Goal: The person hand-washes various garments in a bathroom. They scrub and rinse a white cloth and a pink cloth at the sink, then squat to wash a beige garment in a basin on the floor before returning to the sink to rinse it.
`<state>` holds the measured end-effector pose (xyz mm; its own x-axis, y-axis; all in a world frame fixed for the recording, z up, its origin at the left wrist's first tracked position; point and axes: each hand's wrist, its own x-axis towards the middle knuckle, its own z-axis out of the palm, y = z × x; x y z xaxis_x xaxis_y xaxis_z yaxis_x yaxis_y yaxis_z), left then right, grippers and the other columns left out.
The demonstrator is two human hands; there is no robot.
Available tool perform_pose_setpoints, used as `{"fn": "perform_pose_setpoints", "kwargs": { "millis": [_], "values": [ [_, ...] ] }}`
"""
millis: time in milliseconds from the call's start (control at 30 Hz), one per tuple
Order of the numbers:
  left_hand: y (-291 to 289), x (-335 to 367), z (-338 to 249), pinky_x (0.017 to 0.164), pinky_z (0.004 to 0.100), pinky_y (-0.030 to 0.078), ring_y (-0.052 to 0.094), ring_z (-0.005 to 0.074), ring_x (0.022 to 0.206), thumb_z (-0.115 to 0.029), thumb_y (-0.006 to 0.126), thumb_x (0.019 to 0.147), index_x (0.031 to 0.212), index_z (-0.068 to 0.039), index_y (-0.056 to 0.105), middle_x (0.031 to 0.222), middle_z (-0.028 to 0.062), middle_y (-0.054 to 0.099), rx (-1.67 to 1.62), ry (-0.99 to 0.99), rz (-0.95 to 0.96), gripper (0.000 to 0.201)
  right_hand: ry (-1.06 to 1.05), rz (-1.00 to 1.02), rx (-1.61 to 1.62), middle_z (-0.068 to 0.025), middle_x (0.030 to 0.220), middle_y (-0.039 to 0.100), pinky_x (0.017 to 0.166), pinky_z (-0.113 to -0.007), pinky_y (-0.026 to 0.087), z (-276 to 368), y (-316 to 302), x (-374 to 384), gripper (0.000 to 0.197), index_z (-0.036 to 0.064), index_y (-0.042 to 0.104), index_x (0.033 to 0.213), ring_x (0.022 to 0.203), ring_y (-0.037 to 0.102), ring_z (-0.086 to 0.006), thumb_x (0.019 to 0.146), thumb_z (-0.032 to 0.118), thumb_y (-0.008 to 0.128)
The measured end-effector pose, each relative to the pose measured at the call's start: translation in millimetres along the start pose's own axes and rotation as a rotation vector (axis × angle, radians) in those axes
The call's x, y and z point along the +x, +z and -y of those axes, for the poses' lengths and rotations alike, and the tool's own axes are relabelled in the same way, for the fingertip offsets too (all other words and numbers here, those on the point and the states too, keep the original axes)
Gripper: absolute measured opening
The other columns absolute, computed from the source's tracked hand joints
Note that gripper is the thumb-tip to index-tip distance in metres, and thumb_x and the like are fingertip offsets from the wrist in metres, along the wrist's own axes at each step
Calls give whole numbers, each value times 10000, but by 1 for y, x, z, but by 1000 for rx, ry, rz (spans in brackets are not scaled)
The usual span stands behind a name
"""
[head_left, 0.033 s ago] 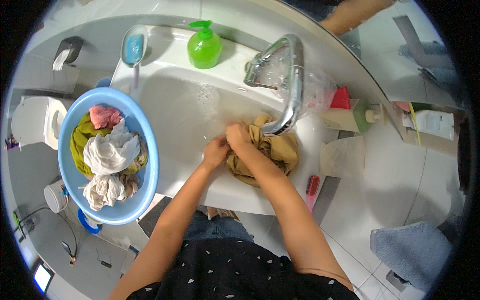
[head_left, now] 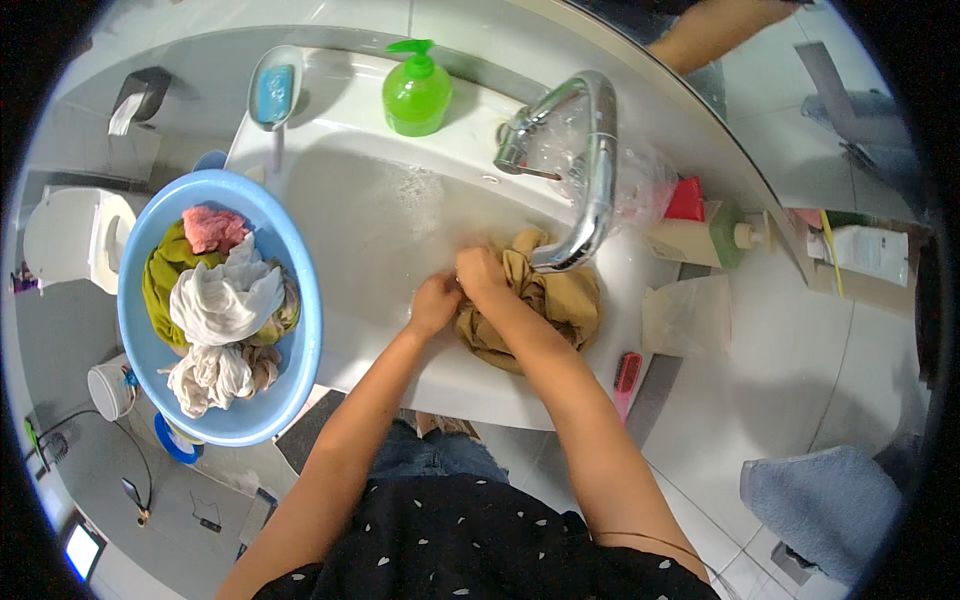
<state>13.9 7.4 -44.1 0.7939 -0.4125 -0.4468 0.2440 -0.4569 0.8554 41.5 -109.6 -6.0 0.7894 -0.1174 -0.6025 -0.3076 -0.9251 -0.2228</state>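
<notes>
A tan, wet-looking cloth (head_left: 560, 300) lies bunched in the white sink (head_left: 340, 340), partly under the faucet spout. At the cloth's left edge, my right hand (head_left: 482, 275) is closed on a fold of it. My left hand (head_left: 437, 303) curls in against the right, its fingers bent inward. Whatever lies between the left fingers is hidden. Cloudy water with some foam (head_left: 415, 188) covers the basin floor beyond my hands.
A light blue tub (head_left: 308, 350) of bunched clothes stands at the left. Along the sink's back are a soap dish with blue soap (head_left: 274, 92), a green pump bottle (head_left: 417, 95) and a chrome faucet (head_left: 601, 150). A pink hairbrush (head_left: 627, 375) lies at the right.
Both hands and the tan cloth stay in nearly the same place. The whole view has shifted by a few pixels.
</notes>
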Motion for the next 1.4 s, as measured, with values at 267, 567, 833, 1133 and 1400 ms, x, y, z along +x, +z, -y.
{"fn": "perform_pose_setpoints", "kwargs": {
  "millis": [267, 567, 833, 1133, 1400],
  "values": [
    [7, -4, -7, 785, 393, 456, 596, 369, 865, -118, 509, 747, 1026, -24, 608, 904, 218, 632, -78, -85, -16, 311, -258, -463, -245, -160, 1094, 599, 904, -390, 425, -26, 41, 20, 232, 53, 694, 873, 1101, 515, -280, 803, 93, 476],
    [-1, -9, -25, 789, 437, 450, 589, 388, 887, -168, 516, 772, 970, -20, 613, 918, 223, 623, -4, -166, -89, 265, -284, -218, -156, -200, 821, 637, 717, -415, 496, -22, -2, 44, 154, 38, 653, 717, 791, 619, -329, 755, 117, 528],
    [-8, -11, -35, 819, 413, 449, 587, 371, 921, -136, 506, 773, 1054, -42, 604, 943, 208, 630, -36, -222, -69, 312, -771, -30, -445, -179, 814, 628, 691, -416, 494, -29, -22, 77, 187, 39, 659, 737, 780, 607, -335, 748, 132, 498],
    [10, -2, -22, 844, 394, 441, 588, 345, 916, -140, 498, 794, 1154, -29, 505, 969, 179, 624, -40, -53, -186, 376, -765, -11, -449, -163, 863, 643, 785, -392, 474, -34, 1, 110, 183, 57, 676, 772, 867, 605, -306, 755, 131, 510],
    [16, 46, -28, 663, 296, 465, 549, 155, 760, -285, 446, 907, 998, -2, 519, 855, 71, 544, -1084, -250, -117, 307, -615, 65, -296, -172, 882, 638, 737, -366, 481, -16, -42, 91, 137, 49, 674, 782, 859, 598, -307, 713, 117, 578]
  ]
}}
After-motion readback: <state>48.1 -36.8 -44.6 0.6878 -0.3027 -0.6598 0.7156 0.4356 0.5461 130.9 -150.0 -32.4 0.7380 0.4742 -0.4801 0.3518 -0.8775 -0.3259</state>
